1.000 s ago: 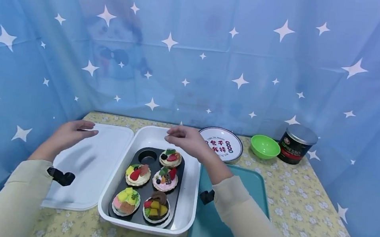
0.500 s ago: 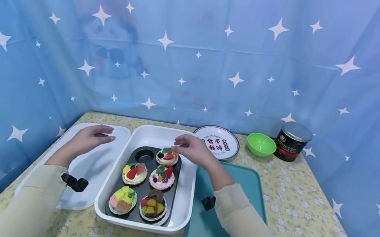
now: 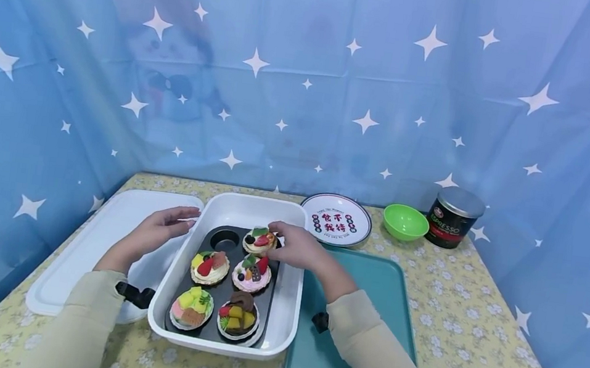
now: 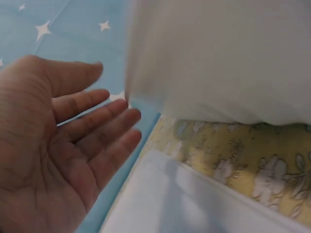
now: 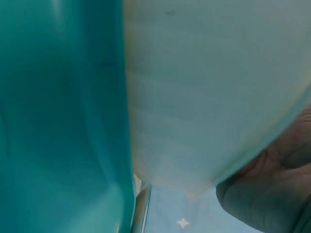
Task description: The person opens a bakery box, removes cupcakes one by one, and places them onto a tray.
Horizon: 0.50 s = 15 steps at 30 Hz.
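A dark muffin tin (image 3: pixel 221 295) lies inside a white plastic tub (image 3: pixel 283 332). Several fruit-topped tarts sit in its cups, and the far left cup (image 3: pixel 225 239) is bare. My right hand (image 3: pixel 300 248) reaches over the tub's right side, thumb and fingers spread at the right edge of the far right tart (image 3: pixel 258 240). Whether they touch it is hard to tell. In the right wrist view the tub wall hides most of that hand (image 5: pixel 277 189). My left hand (image 3: pixel 156 233), fingers extended and holding nothing, hovers beside the tub's left rim; its palm (image 4: pixel 58 160) shows in the left wrist view.
A flat white panel with a raised rim (image 3: pixel 78 261) lies left of the tub. To the right is a teal tray (image 3: pixel 345 358). Behind it stand a printed plate (image 3: pixel 334 239), a green bowl (image 3: pixel 405 222) and an espresso can (image 3: pixel 452 223). A starry curtain (image 3: pixel 308 86) encloses the table.
My right hand has come down and nearer to the far right tart. My left hand has moved right, from over the white panel to the tub's left rim. The tarts stay in their cups.
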Motion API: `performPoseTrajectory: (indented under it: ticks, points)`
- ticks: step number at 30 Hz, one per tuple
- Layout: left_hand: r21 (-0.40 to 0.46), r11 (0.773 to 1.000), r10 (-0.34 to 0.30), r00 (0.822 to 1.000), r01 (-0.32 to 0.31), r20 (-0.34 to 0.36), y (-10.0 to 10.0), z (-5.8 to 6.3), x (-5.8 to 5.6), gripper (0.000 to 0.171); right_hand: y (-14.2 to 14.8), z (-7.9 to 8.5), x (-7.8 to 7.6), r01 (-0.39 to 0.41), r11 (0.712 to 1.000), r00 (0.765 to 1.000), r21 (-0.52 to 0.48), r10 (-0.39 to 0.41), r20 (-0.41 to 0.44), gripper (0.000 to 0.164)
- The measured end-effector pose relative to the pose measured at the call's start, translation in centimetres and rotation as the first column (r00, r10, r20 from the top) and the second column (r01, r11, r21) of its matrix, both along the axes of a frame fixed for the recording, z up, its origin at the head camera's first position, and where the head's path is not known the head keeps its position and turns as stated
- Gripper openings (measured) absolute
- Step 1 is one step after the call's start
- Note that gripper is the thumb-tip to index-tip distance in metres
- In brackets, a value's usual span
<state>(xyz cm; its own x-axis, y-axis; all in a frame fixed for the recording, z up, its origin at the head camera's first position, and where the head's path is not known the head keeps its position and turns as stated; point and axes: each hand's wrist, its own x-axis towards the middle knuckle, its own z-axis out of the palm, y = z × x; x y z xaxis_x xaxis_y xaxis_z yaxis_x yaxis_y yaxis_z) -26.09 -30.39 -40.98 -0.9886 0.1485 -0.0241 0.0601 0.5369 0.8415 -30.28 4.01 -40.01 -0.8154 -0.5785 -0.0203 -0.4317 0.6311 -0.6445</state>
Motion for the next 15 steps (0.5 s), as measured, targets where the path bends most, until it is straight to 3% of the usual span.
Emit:
performPoseTrajectory:
  ticks: [5, 9, 15]
  points:
    - [0.096, 0.995, -0.002, 1.0, 0.003, -0.007, -0.3, -1.5, 0.4, 0.056, -0.7, -0.6, 0.2, 0.018, 0.991, 0.992, 0.13, -0.001, -0.126, 0.067]
    - [0.176, 0.984, -0.02, 1.0, 0.022, -0.014, -0.6, -2.8, 0.7, 0.058, -1.3, -1.2, 0.3, 0.037, 0.968, 0.97, 0.248, 0.025, -0.244, 0.066]
    - [0.221, 0.974, -0.033, 0.999, 0.041, -0.042, -0.8, -3.9, 0.5, 0.059, -1.4, -1.7, 0.4, 0.065, 0.964, 0.943, 0.257, 0.025, -0.331, 0.06]
